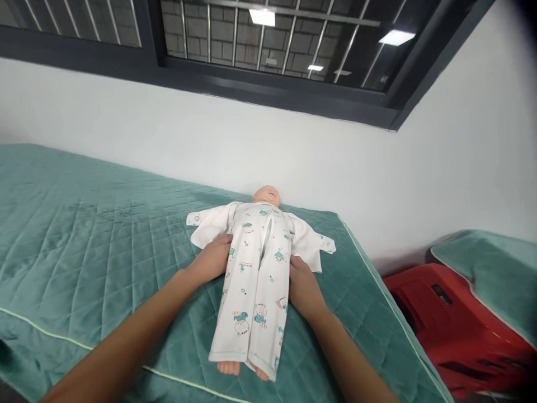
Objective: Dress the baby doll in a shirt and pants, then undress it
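Observation:
A baby doll (267, 194) lies on its back on the green quilted cover, head toward the wall. White baby trousers (247, 280) with green and pink cartoon prints cover its legs and front up to the chest. Bare toes stick out below both trouser legs. A white top (305, 238) spreads out at both sides, sleeves stretched outward. My left hand (215, 257) is closed at the left edge of the trousers, fingertips partly hidden by cloth. At the right edge, my right hand (305, 286) grips the trousers, its fingers partly tucked behind the fabric.
The green quilted cover (104, 240) spreads over the bed, which meets a white wall (168, 123) at the back. Above is a dark-framed window (268, 84) with metal bars. At right stands a red plastic chair (444, 313) with green cloth (495, 274) over it.

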### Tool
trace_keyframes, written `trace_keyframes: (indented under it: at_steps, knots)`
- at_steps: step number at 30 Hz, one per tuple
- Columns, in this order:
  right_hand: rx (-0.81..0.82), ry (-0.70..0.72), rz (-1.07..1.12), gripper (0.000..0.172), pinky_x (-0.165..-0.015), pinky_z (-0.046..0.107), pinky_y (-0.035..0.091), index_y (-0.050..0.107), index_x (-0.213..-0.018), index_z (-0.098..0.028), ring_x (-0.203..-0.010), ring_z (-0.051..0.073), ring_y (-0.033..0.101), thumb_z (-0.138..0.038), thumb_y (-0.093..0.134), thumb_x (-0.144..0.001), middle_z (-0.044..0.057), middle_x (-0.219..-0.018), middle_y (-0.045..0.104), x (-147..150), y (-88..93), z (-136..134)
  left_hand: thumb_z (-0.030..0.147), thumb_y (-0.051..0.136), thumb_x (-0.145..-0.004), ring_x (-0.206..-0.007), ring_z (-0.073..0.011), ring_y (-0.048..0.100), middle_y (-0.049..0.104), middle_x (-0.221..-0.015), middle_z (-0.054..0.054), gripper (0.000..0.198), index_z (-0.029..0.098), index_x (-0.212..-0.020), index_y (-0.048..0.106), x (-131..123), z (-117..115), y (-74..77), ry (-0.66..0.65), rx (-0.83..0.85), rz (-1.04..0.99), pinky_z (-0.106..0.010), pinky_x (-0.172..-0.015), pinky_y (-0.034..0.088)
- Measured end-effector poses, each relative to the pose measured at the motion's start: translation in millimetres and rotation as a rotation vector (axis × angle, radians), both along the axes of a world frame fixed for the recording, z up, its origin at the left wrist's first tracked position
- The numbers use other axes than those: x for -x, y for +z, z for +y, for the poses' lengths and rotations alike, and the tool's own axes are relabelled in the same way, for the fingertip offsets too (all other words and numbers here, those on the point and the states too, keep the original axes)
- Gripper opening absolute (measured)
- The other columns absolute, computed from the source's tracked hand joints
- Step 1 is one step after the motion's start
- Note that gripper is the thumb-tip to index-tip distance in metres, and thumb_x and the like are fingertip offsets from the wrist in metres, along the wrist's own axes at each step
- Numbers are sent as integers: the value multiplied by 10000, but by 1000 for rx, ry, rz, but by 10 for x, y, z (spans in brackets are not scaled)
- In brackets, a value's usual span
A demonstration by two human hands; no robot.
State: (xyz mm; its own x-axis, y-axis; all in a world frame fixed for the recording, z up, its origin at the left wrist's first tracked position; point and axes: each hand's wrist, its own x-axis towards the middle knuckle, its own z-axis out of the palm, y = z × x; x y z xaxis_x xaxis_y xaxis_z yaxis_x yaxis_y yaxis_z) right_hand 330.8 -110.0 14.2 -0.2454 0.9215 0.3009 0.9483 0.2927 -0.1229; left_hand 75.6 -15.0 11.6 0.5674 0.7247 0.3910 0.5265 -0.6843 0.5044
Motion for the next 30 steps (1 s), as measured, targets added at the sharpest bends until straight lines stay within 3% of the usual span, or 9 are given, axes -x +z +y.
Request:
trace_keyframes:
  at_steps: [3,6,12,17,22,30]
  knots:
    - [-8,-14,-6,253,-857,352,430,651,-1080,-176,-994,245,525,-101,500,-891,101,-1065,632,-28,-21,22,258,456,-929,-1088,-254,613,681,-1142,-96,347,128,-1166,673,-46,73,35,-91,-29,27,-402,-979,477]
    - [5,-8,1,248,-874,363,429,648,-1088,-183,-1026,251,516,-121,519,-887,104,-1110,620,-21,-27,32,275,550,-885,-1095,-254,616,665,-1207,-90,307,173,-1151,665,-35,82,7,-149,29,29,-378,-959,495]
    - [36,-29,21,244,-855,355,432,663,-1064,-193,-999,244,518,-120,481,-919,98,-1095,620,20,1,42,345,601,-858,-1134,-289,602,614,-1299,-90,426,213,-1262,580,4,19,-90,-116,97,84,-366,-906,516]
    - [38,-7,40,262,-907,373,419,640,-1133,-183,-1042,247,516,-133,485,-927,101,-1130,614,11,-3,31,348,624,-846,-1167,-289,588,601,-1323,-86,469,223,-1292,552,-7,15,-70,-139,74,55,-364,-932,505]
    - [59,5,22,249,-918,375,417,657,-1128,-200,-1084,255,510,-162,521,-924,100,-1180,606,18,-22,47,341,612,-846,-1137,-296,609,592,-1340,-91,503,220,-1325,521,-1,-1,-58,-94,82,86,-351,-862,526]
    - [54,-21,-49,239,-859,345,429,663,-1102,-175,-1006,247,536,-132,493,-939,112,-1100,635,56,-31,71,343,609,-840,-1132,-299,620,636,-1287,-92,424,215,-1244,594,-5,14,-100,-49,84,110,-365,-908,521]
